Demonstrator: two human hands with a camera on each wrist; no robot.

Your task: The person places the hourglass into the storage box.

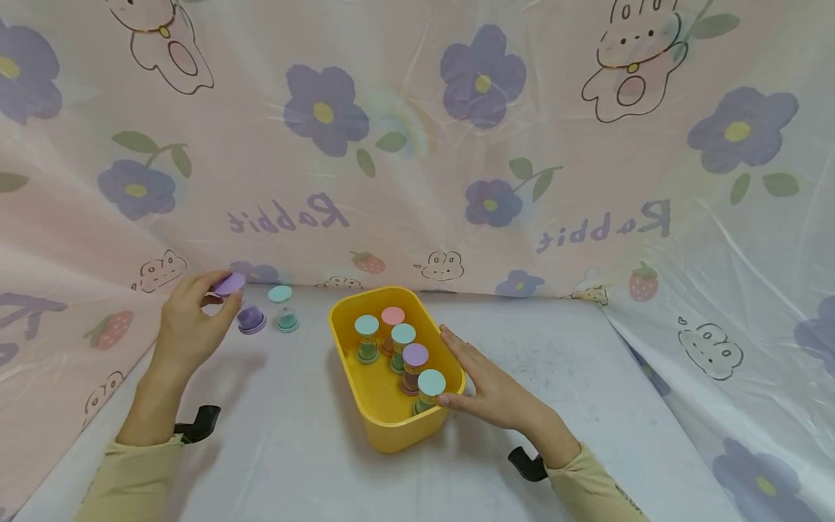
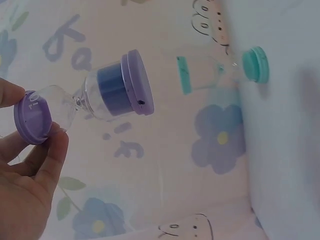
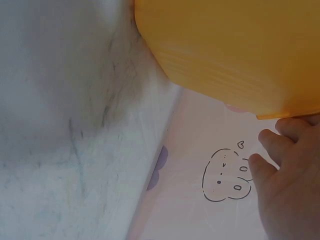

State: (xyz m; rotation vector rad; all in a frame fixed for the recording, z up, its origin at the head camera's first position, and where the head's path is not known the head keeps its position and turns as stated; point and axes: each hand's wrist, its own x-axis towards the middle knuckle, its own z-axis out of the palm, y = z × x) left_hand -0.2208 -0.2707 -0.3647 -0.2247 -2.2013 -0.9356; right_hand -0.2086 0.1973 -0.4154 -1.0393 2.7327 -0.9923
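Note:
My left hand (image 1: 192, 319) pinches the purple end cap of a sand timer (image 2: 107, 90) between thumb and fingers. Dark purple sand fills the timer's far bulb, and it appears lifted off the table. Beside it, a teal sand timer (image 1: 287, 319) stands upright on the table. My right hand (image 1: 489, 384) rests at the right rim of a yellow bin (image 1: 385, 428), its fingers fairly straight. Inside the bin stand several sand timers: teal ones (image 1: 367, 326), a pink one (image 1: 393, 316) and a purple one (image 1: 415, 355).
The white table (image 1: 293, 464) meets a hanging cloth (image 1: 404, 217) printed with flowers and rabbits at the back and sides. Black wrist mounts (image 1: 198, 424) show at both wrists.

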